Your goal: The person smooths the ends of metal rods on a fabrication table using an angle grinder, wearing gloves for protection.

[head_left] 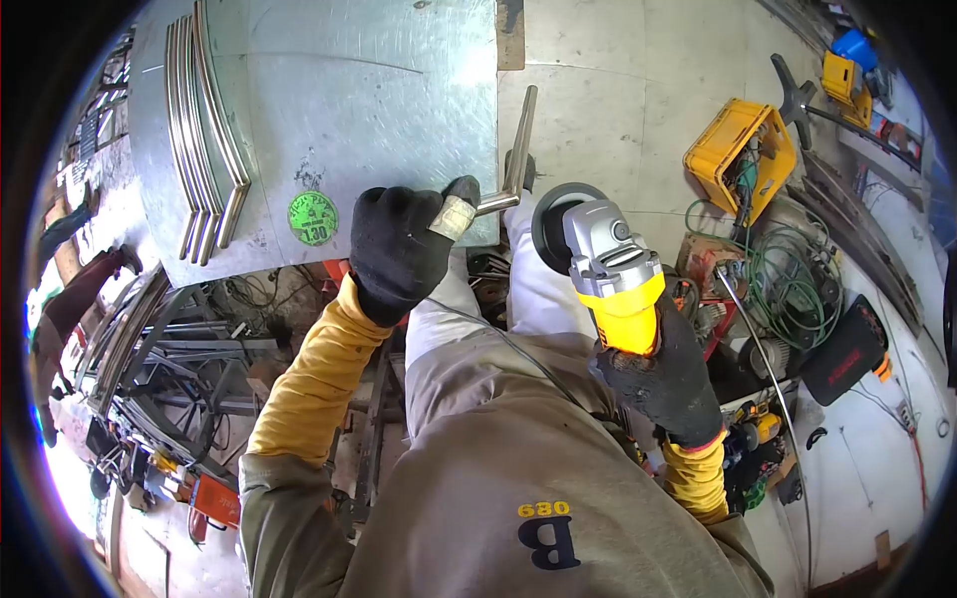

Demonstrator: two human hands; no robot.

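Note:
My left hand (404,244), in a black glove, is closed around one end of a bent metal tube (515,164), with a pale wrapped patch at the thumb. The tube's free part points up past the right edge of the metal-topped table (389,130). In my black-gloved right hand (663,374) is a yellow and grey angle grinder (613,264), gripped by its body. Its dark round disc (558,227) faces the tube, a short gap away from it. Several similar bent tubes (204,140) lie side by side on the table's left part, left of a green round sticker (313,217).
A yellow crate (733,149) with tools stands at the right, above coiled green hoses (793,289). Metal frames (199,384) fill the lower left. A cable crosses my lap. At the far left, part of another person (75,299) shows.

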